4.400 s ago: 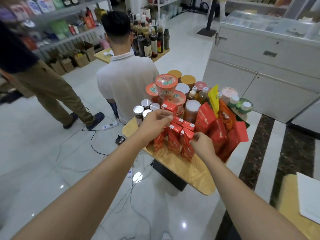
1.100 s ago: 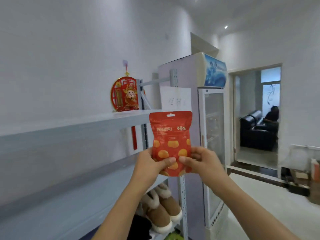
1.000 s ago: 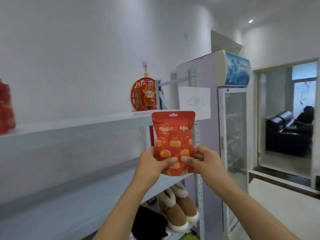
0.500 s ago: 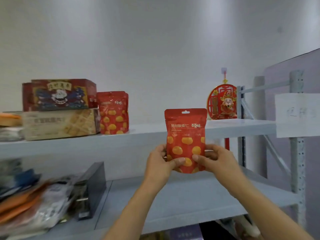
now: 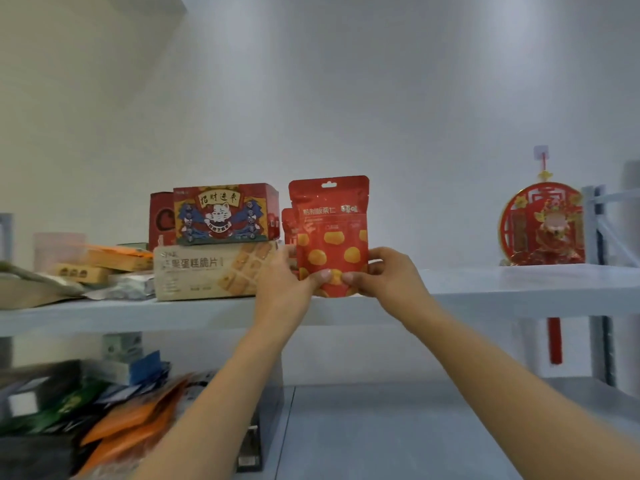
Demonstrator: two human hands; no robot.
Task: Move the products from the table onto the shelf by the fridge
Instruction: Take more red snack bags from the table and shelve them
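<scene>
on the lower shelf (image 5: 381,427), at the left, lie orange and dark packets (image 5: 131,420). above, the left hand (image 5: 287,282) and right hand (image 5: 388,275) hold a red pouch (image 5: 332,230) upright, each grip clamped on a bottom corner. its bottom is at the front edge of the upper shelf (image 5: 485,289), just right of a beige box (image 5: 207,268) carrying a red box (image 5: 225,213). a second red pouch (image 5: 289,225) stands behind. far right hangs a red ornament (image 5: 542,225).

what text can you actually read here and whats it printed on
"熟制板栗仁": on the red pouch
"招财进", last character unclear: on the red cat box
"蛋糕脆片", start unclear: on the beige box
The pouch's logo, all small print and the round red ornament are too blurred to read.
</scene>
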